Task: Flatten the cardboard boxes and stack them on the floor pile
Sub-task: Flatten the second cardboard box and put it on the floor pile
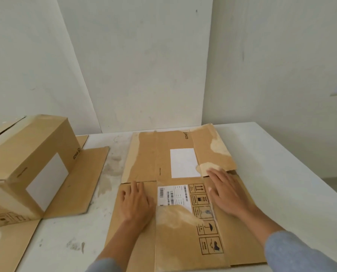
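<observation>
A flattened brown cardboard box (175, 228) lies on the white table (281, 163) in front of me, with a white label, a barcode sticker and printed handling symbols. My left hand (136, 205) rests palm down on its left panel, fingers spread. My right hand (226, 191) presses flat on the right panel near the slit between the flaps. A second cardboard box (26, 158) stands assembled at the left, its bottom flaps splayed out on the table.
White walls rise close behind the table, and a large white board (144, 65) leans against them. The table's right edge runs diagonally at the right; floor shows beyond it. The tabletop between the two boxes is scuffed.
</observation>
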Available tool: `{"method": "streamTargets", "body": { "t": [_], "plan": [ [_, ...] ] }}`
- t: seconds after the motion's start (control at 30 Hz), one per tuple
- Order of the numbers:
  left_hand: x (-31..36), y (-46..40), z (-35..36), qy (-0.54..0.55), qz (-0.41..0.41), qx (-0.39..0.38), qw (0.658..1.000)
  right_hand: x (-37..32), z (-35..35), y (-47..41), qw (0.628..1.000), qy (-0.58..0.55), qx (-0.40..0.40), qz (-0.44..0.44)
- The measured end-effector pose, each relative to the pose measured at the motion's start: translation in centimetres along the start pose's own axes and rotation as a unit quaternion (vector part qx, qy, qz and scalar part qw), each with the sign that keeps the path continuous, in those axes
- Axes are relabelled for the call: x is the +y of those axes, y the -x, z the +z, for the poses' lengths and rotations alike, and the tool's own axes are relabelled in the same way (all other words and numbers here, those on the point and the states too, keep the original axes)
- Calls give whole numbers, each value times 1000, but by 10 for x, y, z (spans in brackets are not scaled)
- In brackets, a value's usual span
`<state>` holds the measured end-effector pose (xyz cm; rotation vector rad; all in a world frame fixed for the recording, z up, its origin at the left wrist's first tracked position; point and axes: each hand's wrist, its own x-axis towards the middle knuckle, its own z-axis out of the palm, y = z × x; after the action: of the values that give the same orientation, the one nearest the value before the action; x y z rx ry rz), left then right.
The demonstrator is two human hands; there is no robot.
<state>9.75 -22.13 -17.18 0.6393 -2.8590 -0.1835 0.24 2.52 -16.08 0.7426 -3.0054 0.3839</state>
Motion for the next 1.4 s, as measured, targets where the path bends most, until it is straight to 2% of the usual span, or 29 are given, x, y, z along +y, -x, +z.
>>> {"method": "streamTargets", "body": {
  "t": [0.13, 0.3, 0.37, 0.5, 0.67, 0.83, 0.93, 1.03, 1.1, 1.2, 1.3, 1.37, 1.4],
  "plan": [
    [-11, -28, 16, 59, -14, -48, 997, 3, 14, -20, 996, 22, -63, 52],
    [-11, -33, 22, 38, -17, -96, 995, 7, 18, -25, 993, 14, -90, 71],
    [-9, -36, 14, 23, -9, -70, 997, 8, 13, -30, 993, 4, -92, 67],
    [-13, -69, 5, 65, -24, 11, 998, 21, 3, -55, 995, -14, -53, 82],
    [-24, -100, 31, 59, -42, -89, 993, 33, 22, -95, 991, 2, -39, 132],
    [-22, -102, 29, 63, -48, -90, 993, 38, 23, -102, 991, -2, -55, 124],
    [-24, -99, 24, 85, -40, -108, 990, 39, 13, -99, 991, -51, -69, 106],
    [-21, -83, 12, 133, -109, -28, 985, 41, 1, -90, 969, -179, 17, 170],
    [-15, -69, 4, 102, -181, 20, 978, 43, -7, -80, 951, -138, 87, 261],
    [-5, -60, -5, 100, -252, -28, 962, 40, -12, -69, 938, -51, 39, 340],
    [-10, -67, -9, 174, -340, -63, 922, 42, -14, -70, 923, -113, 15, 369],
    [-18, -69, -10, 181, -323, -70, 926, 45, -20, -73, 914, -170, 24, 368],
    [-20, -69, -10, 173, -305, -68, 934, 46, -21, -72, 920, -163, 29, 356]
  ]
}}
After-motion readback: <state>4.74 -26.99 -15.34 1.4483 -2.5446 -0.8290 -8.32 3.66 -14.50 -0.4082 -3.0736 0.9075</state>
